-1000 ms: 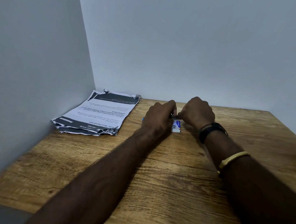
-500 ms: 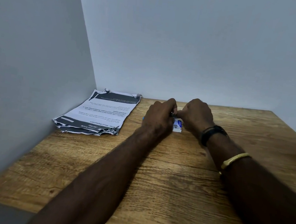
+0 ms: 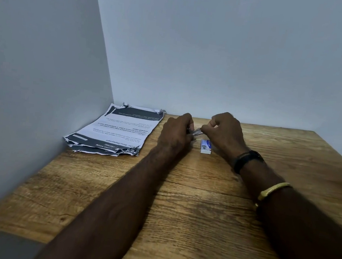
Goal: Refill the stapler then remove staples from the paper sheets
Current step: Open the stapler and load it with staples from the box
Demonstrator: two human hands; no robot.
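A short silver strip of staples (image 3: 196,131) is pinched between both hands, a little above the table. My left hand (image 3: 175,135) grips its left end with fingers curled. My right hand (image 3: 225,133) holds its right end between thumb and fingertips. Just below the hands, a small white and blue staple box (image 3: 206,147) lies flat on the wooden table (image 3: 189,205). A stack of printed paper sheets (image 3: 117,131) with torn, curled corners lies at the far left by the wall. No stapler is in sight; my left hand may hide it.
Grey walls close off the table's left and far sides. I wear a black band (image 3: 245,160) and a yellow bangle (image 3: 271,191) on my right wrist.
Both hands have risen slightly off the staple box and moved a little apart. The silver strip now shows between them, and the whole box is uncovered.
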